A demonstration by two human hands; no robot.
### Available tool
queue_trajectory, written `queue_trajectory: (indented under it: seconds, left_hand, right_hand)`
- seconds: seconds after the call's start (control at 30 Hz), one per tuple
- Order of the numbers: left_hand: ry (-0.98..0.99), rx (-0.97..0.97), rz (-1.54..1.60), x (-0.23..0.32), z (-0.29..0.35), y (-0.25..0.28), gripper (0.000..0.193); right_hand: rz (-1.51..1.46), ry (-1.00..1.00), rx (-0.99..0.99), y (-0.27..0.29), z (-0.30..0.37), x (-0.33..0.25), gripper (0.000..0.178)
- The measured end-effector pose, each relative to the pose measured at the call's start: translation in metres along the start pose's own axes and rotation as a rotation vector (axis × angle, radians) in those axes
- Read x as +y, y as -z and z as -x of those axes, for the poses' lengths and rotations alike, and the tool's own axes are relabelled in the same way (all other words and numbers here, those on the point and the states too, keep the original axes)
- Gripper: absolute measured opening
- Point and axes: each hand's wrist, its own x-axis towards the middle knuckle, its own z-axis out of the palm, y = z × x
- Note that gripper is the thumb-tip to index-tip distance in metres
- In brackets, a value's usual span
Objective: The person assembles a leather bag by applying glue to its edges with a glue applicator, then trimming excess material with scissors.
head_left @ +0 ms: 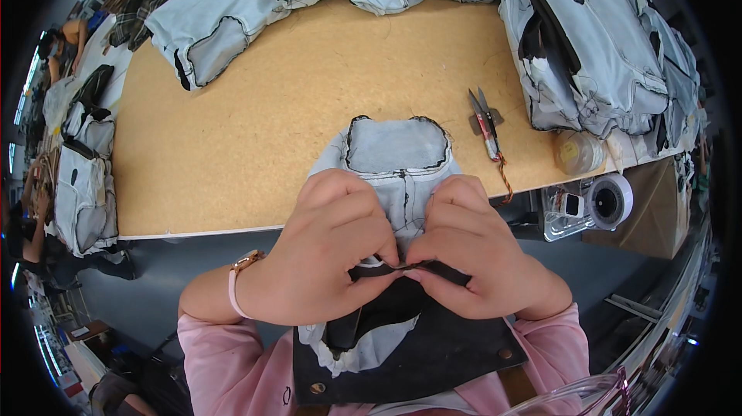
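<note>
L grip (pixel 328 238) & R grip (pixel 473 250) both pinch dk band (pixel 448 271) of lt-blue garment (pixel 398 152), lying across edge of surface (pixel 232 138) at approx 5 o'clock; snips (pixel 486 126) w/ cord (pixel 505 178) at 2 o'clock from garment.

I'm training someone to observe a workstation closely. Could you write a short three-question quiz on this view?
1. What do the left hand and right hand both pinch?
2. True or false: the scissors rest on the table, to the right of the pale garment.
3. Which wrist wears the watch: A) left or B) right?

Key: 1. A dark strip. 2. True. 3. A.
</note>
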Motion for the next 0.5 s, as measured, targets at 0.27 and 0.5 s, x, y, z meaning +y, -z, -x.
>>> queue_trajectory:
  seconds: [0.27,0.5]
  left_hand:
    - [0.1,-0.033,0.303,-0.012,-0.003,0.012,0.015]
    - [0.479,0.022,0.755,-0.004,-0.004,0.014,0.012]
  right_hand:
    - [-0.191,-0.137,0.14,0.004,-0.001,0.007,0.02]
    - [-0.51,-0.197,0.256,-0.009,0.012,-0.003,0.056]
